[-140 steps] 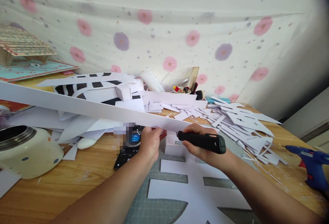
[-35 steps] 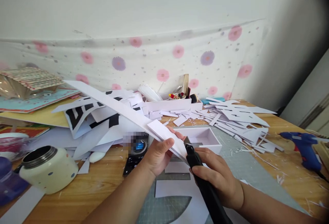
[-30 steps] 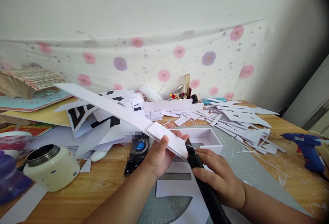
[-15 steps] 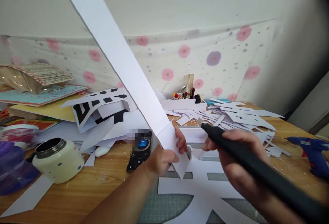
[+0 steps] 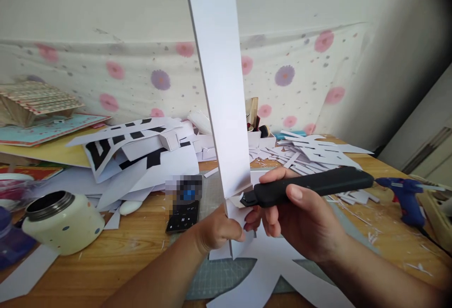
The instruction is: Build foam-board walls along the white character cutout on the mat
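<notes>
A long strip of white foam board [image 5: 222,86] stands nearly upright, with a crease or cut line across its lower part. My left hand [image 5: 224,228] is closed around its bottom end, below that line. In my right hand [image 5: 305,223] is a black utility knife [image 5: 310,188], held almost level, its tip at the strip's line just above my left fingers. Whether the blade is in the board I cannot tell. Beneath both hands a white cut-out shape [image 5: 275,256] lies on a green cutting mat [image 5: 212,275], partly hidden by my hands.
Left are a phone [image 5: 183,206], a cream flask [image 5: 63,223] without a lid, and piled paper and card [image 5: 148,157]. White offcuts [image 5: 310,152] heap at the back right. A blue glue gun [image 5: 406,197] with a cord lies on the right of the wooden table [image 5: 141,251].
The strip has swung from leaning left to nearly upright. My right hand has brought the knife left and turned it level, against the strip. My view has shifted slightly.
</notes>
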Tool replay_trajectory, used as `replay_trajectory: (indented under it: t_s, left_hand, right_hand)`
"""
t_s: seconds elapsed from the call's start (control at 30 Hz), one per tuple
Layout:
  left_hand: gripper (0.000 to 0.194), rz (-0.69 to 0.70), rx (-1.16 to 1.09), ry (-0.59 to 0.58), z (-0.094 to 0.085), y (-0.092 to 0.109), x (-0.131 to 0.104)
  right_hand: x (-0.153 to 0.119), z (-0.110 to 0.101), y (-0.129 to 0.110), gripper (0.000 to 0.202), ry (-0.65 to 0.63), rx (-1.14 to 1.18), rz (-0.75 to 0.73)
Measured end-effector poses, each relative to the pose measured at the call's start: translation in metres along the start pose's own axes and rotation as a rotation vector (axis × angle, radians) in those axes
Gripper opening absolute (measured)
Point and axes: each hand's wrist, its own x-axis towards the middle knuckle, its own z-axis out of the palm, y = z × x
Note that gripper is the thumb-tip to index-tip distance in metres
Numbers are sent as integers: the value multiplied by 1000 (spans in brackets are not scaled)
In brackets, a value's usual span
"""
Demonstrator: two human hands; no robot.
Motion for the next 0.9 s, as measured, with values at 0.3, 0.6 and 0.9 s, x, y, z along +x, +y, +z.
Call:
replay_trajectory:
  t_s: [0.3, 0.6, 0.9]
  left_hand:
    - [16, 25, 36, -39, 8, 11, 0]
    - [20, -38, 189, 49, 7, 9, -8]
    - [28, 79, 91, -90, -3, -3, -1]
  right_hand:
    - [0, 1, 3, 26, 17, -18, -4]
    - [-6, 4, 3, 27, 56, -100, -85]
    - [-4, -13, -5, 18, 108, -137, -188]
